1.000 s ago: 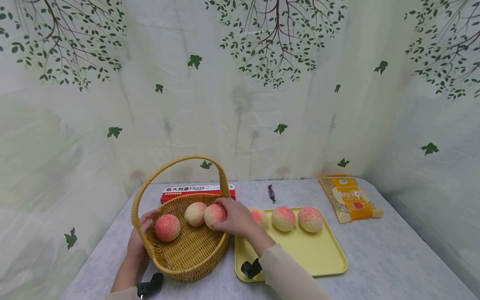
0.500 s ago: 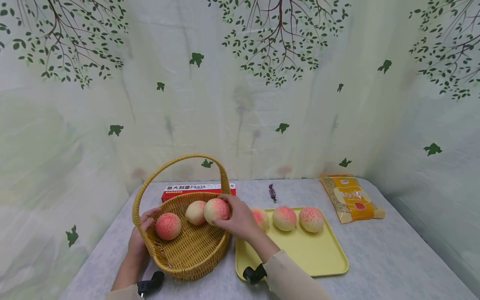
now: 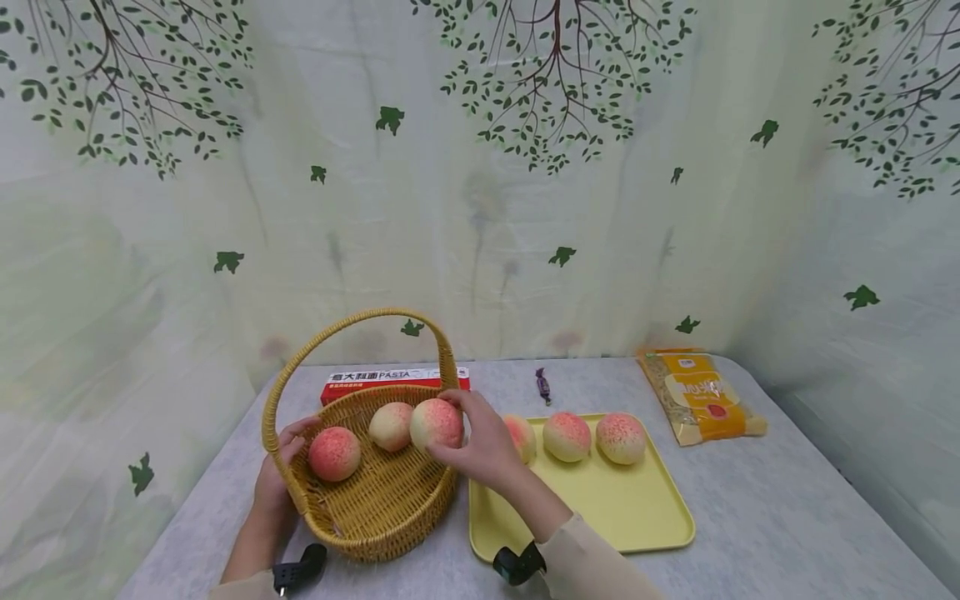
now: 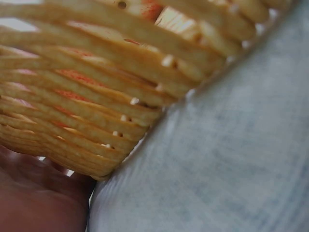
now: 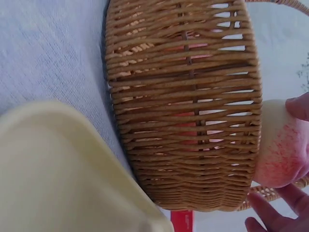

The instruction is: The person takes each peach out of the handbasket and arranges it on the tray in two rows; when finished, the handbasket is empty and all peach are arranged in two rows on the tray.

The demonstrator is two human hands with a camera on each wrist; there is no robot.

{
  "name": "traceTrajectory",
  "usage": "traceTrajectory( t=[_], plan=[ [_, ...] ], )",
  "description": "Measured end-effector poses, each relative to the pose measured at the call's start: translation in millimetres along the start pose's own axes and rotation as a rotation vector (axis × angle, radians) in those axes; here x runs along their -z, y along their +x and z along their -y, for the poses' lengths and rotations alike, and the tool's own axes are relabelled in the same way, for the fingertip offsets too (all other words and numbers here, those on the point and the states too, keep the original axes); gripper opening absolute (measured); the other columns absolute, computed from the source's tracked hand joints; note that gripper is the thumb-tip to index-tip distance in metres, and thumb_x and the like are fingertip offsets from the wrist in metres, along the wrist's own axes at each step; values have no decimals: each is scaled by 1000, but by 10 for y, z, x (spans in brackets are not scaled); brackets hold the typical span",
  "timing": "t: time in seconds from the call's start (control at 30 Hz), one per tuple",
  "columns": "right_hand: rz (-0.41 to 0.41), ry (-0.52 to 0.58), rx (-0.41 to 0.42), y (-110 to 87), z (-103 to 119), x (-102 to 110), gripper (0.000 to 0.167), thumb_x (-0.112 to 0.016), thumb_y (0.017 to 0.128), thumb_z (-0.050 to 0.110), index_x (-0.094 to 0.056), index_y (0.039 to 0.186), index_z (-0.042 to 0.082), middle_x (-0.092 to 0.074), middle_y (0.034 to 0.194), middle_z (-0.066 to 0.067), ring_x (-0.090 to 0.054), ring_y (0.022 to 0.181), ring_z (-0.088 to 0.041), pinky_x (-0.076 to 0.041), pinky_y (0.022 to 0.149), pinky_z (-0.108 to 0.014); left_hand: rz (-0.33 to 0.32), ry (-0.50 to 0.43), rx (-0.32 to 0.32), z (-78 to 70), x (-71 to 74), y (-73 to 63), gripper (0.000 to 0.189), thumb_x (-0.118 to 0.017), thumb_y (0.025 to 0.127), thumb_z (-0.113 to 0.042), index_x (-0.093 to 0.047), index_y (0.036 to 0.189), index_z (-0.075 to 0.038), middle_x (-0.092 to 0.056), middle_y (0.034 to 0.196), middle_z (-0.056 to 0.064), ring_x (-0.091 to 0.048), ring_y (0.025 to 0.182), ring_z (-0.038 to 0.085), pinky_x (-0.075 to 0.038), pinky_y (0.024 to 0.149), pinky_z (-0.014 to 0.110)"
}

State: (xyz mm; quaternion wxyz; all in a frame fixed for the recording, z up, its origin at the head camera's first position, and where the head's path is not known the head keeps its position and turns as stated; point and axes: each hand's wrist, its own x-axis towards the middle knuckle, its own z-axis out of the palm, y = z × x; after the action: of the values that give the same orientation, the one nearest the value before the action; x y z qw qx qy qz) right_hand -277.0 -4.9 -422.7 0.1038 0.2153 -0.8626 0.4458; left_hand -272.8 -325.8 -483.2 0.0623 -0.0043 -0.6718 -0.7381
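Note:
A wicker basket [image 3: 382, 500] with a tall arched handle stands left of the middle of the table. Its left rim is gripped by my left hand [image 3: 279, 475], whose fingertips show over the edge. Between thumb and fingers my right hand [image 3: 483, 446] holds a pink-and-cream peach [image 3: 435, 423] at the basket's right rim. In the right wrist view this held peach [image 5: 282, 145] sits level with the top edge of the weave. Inside the basket lie a redder peach [image 3: 335, 454] on the left and a paler peach [image 3: 391, 427] at the back.
A yellow tray [image 3: 600, 521] right of the basket carries a row of peaches, one [image 3: 521, 438] partly hidden by my right hand. Behind the basket lies a red-and-white pasta box [image 3: 360, 383]. A purple-wrapped candy [image 3: 542, 387] and an orange grain bag [image 3: 701, 398] lie farther back.
The held peach has risen slightly and shifted a little right, turning to show more of its pale side. My right hand moved with it; my left hand kept its grip on the basket.

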Motion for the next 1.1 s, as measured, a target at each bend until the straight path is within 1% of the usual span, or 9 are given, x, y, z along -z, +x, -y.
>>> traceTrajectory(
  t=[0.1,0.17,0.3,0.47,0.6,0.73,0.9,1.0,1.1],
  plan=[
    [1,37,0,-36,2,6,62,-79,78,38,-52,134,28,-55,124,4,-57,110,-12,-54,94,-39,3,-9,-8,8,-1,1,45,-36,108,-33,-39,147,-11,-49,138,-12,-46,126,-4,-37,96,9],
    [5,63,-4,-61,-2,13,62,-79,79,37,-52,134,28,-54,124,4,-57,110,-12,-54,91,-35,8,-13,-17,16,1,4,45,-36,108,-31,-39,147,-10,-49,138,-12,-47,126,-4,-37,96,9],
    [12,131,-17,-121,-18,42,63,-79,80,36,-50,135,27,-53,125,3,-58,103,-13,-54,85,-28,16,-16,-27,19,-4,0,45,-35,109,-30,-37,147,-8,-48,139,-11,-46,127,-3,-37,97,9],
    [-1,193,12,-184,-26,100,64,-80,80,32,-50,135,23,-52,129,-1,-57,104,-15,-53,84,-25,9,-9,-24,13,-3,-1,44,-35,109,-31,-38,147,-9,-48,138,-11,-47,125,-3,-37,96,9],
    [-12,209,11,-237,-41,153,66,-81,79,32,-50,136,21,-53,132,0,-56,107,-15,-52,85,-25,12,-12,-34,20,8,7,44,-35,109,-30,-38,147,-8,-49,137,-12,-47,125,-3,-38,97,9],
    [-24,200,-7,-298,-65,198,67,-82,77,30,-50,136,20,-54,129,0,-56,106,-17,-52,85,-26,16,-17,-56,30,20,16,44,-35,109,-29,-38,146,-6,-50,135,-13,-47,126,-3,-38,97,9],
    [-40,199,-17,-387,-111,244,67,-85,75,26,-50,133,19,-52,125,2,-55,107,-19,-51,86,-26,18,-16,-65,28,20,12,44,-35,108,-29,-38,146,-5,-51,134,-13,-47,126,-2,-39,97,9],
    [-35,212,-37,-449,-150,268,68,-85,75,27,-48,131,20,-51,124,2,-54,107,-17,-51,86,-25,21,-17,-68,21,13,4,45,-35,108,-29,-38,146,-4,-51,135,-12,-47,127,-1,-39,97,9],
    [-19,249,-56,-506,-195,286,68,-85,76,26,-47,131,20,-51,124,0,-54,106,-16,-51,86,-26,24,-21,-72,18,12,-6,44,-35,108,-29,-38,145,-5,-51,135,-12,-48,127,-1,-39,97,9]
  ],
)
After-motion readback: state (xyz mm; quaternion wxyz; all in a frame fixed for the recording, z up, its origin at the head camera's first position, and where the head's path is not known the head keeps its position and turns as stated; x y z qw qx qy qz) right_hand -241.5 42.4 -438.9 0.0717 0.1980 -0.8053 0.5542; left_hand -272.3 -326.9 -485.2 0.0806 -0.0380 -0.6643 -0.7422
